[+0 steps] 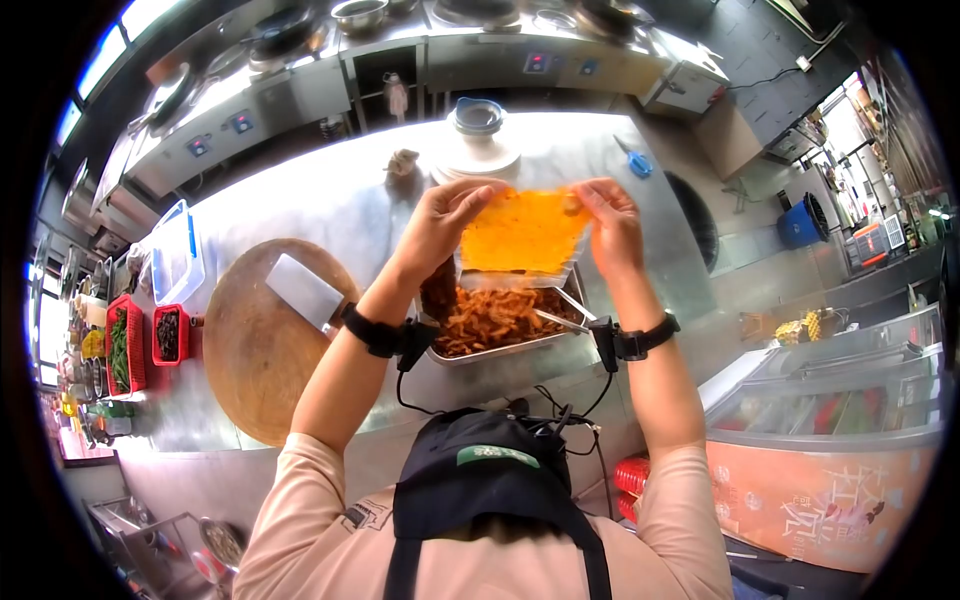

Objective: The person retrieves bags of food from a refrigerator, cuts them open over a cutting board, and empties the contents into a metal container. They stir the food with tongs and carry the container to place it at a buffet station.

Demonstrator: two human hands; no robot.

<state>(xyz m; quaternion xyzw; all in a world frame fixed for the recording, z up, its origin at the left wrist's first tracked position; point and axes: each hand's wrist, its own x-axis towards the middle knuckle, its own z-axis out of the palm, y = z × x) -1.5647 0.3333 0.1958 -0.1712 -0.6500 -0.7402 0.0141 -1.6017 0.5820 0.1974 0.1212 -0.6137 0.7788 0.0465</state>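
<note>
My left hand (447,222) pinches the upper left corner of a flat orange plastic bag (525,232). My right hand (613,225) grips its upper right corner, so the bag hangs spread between both hands. Its lower edge is see-through; whether anything is inside I cannot tell. Beneath it stands a metal tray (465,357) full of reddish-brown cooked strips (497,320). A metal utensil, perhaps tongs (562,322), rests in the tray's right side. The tray's far part is hidden by the bag.
Left of the tray, a cleaver (303,288) lies on a round wooden chopping board (250,370). Red baskets (171,352) and a clear plastic box (178,255) stand farther left. White plates (485,155) and a blue-handled tool (637,162) are at the back.
</note>
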